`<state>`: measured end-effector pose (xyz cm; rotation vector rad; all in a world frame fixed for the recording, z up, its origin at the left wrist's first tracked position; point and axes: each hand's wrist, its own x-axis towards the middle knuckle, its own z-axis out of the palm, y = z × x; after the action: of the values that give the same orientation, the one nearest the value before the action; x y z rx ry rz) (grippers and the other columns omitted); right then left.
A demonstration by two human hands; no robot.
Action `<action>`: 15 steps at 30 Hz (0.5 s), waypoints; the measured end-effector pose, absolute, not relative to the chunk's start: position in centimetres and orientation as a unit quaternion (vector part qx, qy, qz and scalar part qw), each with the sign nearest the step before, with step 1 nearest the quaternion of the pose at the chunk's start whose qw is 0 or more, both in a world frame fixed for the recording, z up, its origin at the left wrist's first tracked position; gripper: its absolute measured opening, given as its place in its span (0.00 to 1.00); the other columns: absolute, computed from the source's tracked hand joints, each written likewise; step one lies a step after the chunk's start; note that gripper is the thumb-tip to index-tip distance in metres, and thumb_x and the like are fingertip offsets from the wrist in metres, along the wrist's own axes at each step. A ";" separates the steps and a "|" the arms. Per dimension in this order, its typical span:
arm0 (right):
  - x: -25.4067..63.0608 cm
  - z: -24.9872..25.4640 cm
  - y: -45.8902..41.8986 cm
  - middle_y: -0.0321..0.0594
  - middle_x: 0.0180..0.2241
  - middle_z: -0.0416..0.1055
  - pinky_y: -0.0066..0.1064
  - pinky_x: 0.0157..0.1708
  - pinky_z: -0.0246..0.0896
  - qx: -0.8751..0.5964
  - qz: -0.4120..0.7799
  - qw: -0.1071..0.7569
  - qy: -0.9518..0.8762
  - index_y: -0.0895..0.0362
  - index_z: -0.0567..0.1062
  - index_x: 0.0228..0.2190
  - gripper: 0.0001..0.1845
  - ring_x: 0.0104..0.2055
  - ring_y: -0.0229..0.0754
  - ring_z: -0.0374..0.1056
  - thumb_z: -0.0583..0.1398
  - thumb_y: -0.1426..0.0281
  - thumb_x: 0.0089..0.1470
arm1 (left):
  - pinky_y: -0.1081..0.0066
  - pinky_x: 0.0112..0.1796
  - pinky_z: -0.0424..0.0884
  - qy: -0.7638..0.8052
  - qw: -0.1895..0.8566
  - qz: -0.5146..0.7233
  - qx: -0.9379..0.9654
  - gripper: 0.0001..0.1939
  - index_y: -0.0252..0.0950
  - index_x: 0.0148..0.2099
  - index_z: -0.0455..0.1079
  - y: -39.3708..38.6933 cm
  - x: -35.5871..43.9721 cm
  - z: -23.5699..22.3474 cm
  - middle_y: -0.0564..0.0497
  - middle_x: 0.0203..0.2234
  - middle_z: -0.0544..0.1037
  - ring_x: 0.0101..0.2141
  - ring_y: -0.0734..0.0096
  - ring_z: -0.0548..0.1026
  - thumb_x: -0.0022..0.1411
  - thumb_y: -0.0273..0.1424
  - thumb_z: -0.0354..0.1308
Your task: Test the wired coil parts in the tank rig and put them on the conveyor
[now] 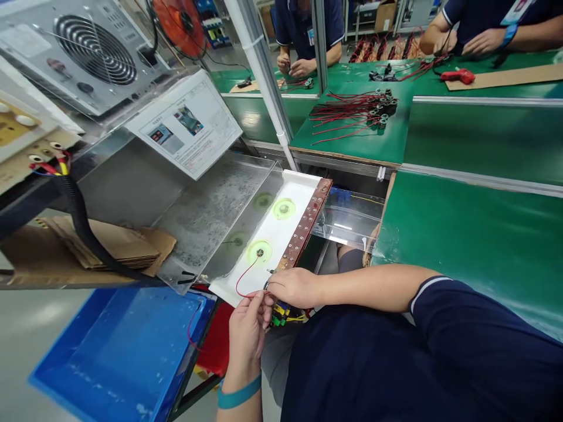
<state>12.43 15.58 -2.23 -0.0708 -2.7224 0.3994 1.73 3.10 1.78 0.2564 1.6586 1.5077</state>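
Observation:
My left hand (251, 325), a teal band at its wrist, pinches a thin red wire (240, 280) near the front edge of a white plate (281, 234). That wire curves up to a small round dark component (260, 253), which lies on one of two yellow-green rings on the plate. Close beside the left fingertips, my right hand (294, 287) is closed at the lower end of a brown strip with metal studs (308, 223). A small dark tip (270, 271) shows by its fingers; what the hand holds is hidden.
A clear cover (220, 205) borders the plate. To the left are a metal unit with a fan grille (94, 50), folded cardboard (105, 243) and a blue bin (118, 351). Several red-wired parts (356, 111) lie on a green board. Two people work at the far bench.

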 end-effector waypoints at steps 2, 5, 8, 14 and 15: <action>12.4 -2.0 15.4 0.43 0.35 0.73 0.31 0.35 0.65 -0.030 0.132 0.194 -0.972 0.61 0.73 0.37 0.16 0.37 0.41 0.68 0.48 0.71 0.70 | 0.81 0.14 0.51 0.665 0.443 0.594 0.091 0.26 0.31 0.31 0.70 3.1 1.7 2.2 0.52 0.21 0.74 0.16 0.82 0.60 0.40 0.46 0.75; 12.3 -1.9 15.3 0.44 0.36 0.74 0.32 0.34 0.66 -0.025 0.126 0.183 -0.975 0.61 0.74 0.37 0.16 0.38 0.42 0.69 0.48 0.70 0.69 | 0.81 0.15 0.54 0.676 0.436 0.589 0.081 0.28 0.31 0.31 0.71 3.0 1.7 2.2 0.52 0.21 0.74 0.16 0.81 0.61 0.38 0.46 0.76; 12.2 -1.7 15.2 0.45 0.37 0.75 0.32 0.34 0.67 -0.040 0.142 0.165 -0.975 0.61 0.74 0.36 0.16 0.39 0.43 0.70 0.49 0.71 0.68 | 0.80 0.16 0.59 0.674 0.422 0.600 0.086 0.31 0.32 0.33 0.72 3.1 1.4 1.6 0.51 0.22 0.75 0.18 0.79 0.63 0.33 0.47 0.78; 12.2 -0.5 15.3 0.41 0.34 0.75 0.27 0.36 0.67 -0.149 0.442 0.099 -0.879 0.61 0.74 0.32 0.07 0.36 0.38 0.71 0.57 0.72 0.60 | 0.78 0.18 0.64 0.682 0.432 0.582 0.098 0.34 0.33 0.35 0.75 2.8 -0.4 -0.6 0.49 0.22 0.77 0.20 0.75 0.68 0.27 0.46 0.81; 12.1 -0.3 15.4 0.38 0.31 0.74 0.25 0.33 0.66 -0.169 0.537 0.064 -0.824 0.61 0.73 0.30 0.07 0.32 0.36 0.70 0.57 0.74 0.59 | 0.78 0.18 0.63 0.674 0.440 0.583 0.104 0.34 0.33 0.37 0.76 2.7 -0.8 -0.9 0.50 0.22 0.77 0.20 0.75 0.68 0.27 0.45 0.81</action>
<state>12.09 15.38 -0.31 -0.5095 -2.4877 1.6219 -0.80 2.69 -0.95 0.2589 1.6748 1.4489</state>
